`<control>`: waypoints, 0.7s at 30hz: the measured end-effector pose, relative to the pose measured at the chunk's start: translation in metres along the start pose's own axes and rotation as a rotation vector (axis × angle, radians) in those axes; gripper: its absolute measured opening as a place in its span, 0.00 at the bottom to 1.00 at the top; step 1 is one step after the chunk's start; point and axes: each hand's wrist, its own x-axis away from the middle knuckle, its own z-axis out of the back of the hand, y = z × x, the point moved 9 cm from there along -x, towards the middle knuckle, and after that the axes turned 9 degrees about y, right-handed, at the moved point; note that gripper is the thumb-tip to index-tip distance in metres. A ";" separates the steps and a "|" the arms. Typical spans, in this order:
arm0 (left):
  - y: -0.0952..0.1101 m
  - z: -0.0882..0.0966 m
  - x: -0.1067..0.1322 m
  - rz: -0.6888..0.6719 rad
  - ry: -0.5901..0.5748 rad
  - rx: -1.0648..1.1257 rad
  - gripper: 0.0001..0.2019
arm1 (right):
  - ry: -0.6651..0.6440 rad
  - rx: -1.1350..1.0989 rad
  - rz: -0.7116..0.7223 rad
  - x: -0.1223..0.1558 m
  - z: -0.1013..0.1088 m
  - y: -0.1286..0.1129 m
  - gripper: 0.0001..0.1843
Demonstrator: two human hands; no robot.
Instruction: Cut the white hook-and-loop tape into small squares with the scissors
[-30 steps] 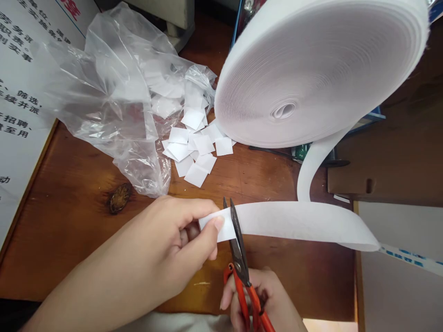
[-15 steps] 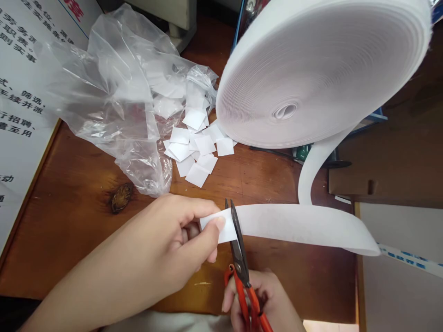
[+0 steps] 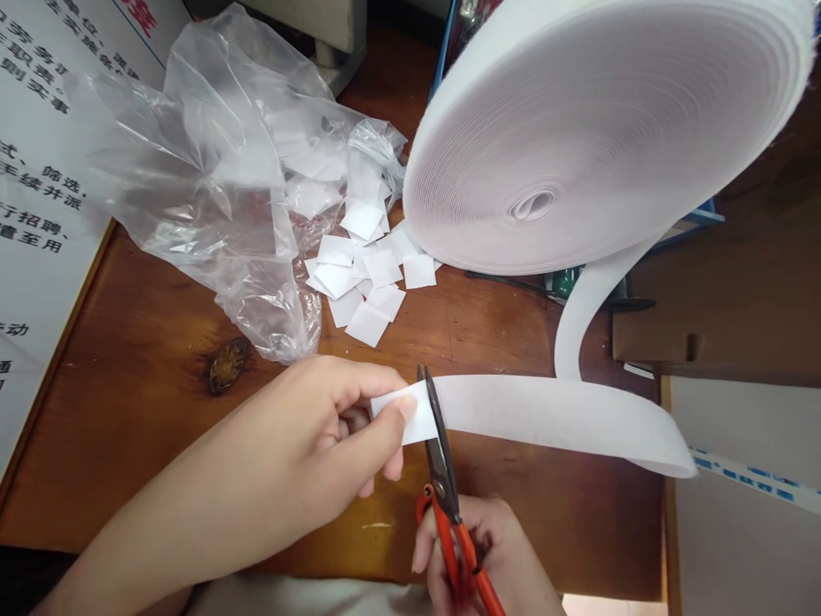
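My left hand (image 3: 321,436) pinches the free end of a white strip (image 3: 552,415) between thumb and fingers. The strip runs right, folds back and rises to a big white roll (image 3: 596,128) leaning at the upper right. My right hand (image 3: 487,560) grips red-handled scissors (image 3: 449,505) at the bottom edge. Their dark blades stand across the strip just right of my left thumb, closed or nearly closed on it. Several cut white squares (image 3: 369,274) lie in a heap on the wooden table (image 3: 128,402) above my left hand.
A crumpled clear plastic bag (image 3: 211,188) with more white squares inside lies at the upper left. A printed white sheet (image 3: 38,197) covers the left edge. A cardboard box (image 3: 724,291) and a white board (image 3: 744,513) stand at the right.
The scissor blades have closed a little on the strip. The hands and the roll have barely shifted.
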 end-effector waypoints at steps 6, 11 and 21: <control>0.000 0.004 0.003 0.002 0.014 0.009 0.19 | 0.015 0.107 0.088 -0.005 0.007 0.005 0.37; 0.006 0.050 0.015 -0.090 0.287 -0.076 0.16 | 0.290 0.652 0.544 0.024 0.028 -0.049 0.19; -0.011 0.049 0.008 -0.074 0.238 -0.131 0.18 | 0.469 1.170 1.223 0.052 -0.005 -0.102 0.18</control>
